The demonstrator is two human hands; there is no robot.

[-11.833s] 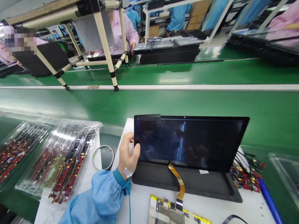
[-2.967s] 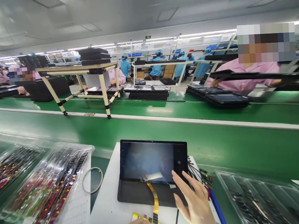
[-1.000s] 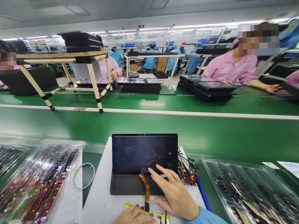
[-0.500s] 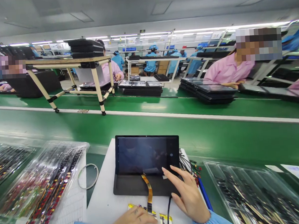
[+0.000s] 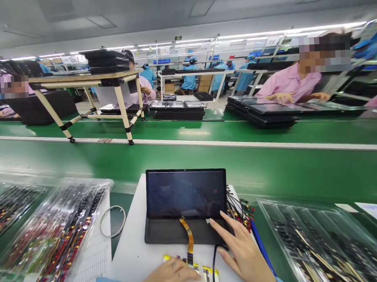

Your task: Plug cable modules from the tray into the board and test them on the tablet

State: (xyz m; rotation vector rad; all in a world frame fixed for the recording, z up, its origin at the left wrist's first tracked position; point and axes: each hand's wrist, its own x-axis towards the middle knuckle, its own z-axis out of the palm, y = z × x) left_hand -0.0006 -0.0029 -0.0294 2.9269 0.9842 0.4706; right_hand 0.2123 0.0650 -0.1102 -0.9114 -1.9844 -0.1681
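A black display panel (image 5: 186,192) stands tilted on a dark stand (image 5: 168,235) on a white board (image 5: 131,253). An orange flex ribbon (image 5: 190,240) runs from its lower edge down to a circuit board with yellow edges (image 5: 211,274). My right hand (image 5: 245,253) is open, fingers spread, its fingertips over the stand's lower right corner beside a black cable (image 5: 213,259). My left hand (image 5: 168,279) lies flat on the circuit board at the bottom edge, fingers stretched out.
Clear trays of red and black cable parts (image 5: 63,236) lie on the left, another clear tray (image 5: 320,243) on the right. Loose wires (image 5: 239,210) and a blue pen (image 5: 260,248) sit right of the stand. A wire loop (image 5: 112,220) lies left. Across the green conveyor (image 5: 272,170), people work.
My right hand has slid from the lower part of the screen down and right to the stand's corner. The left hand stays on the circuit board.
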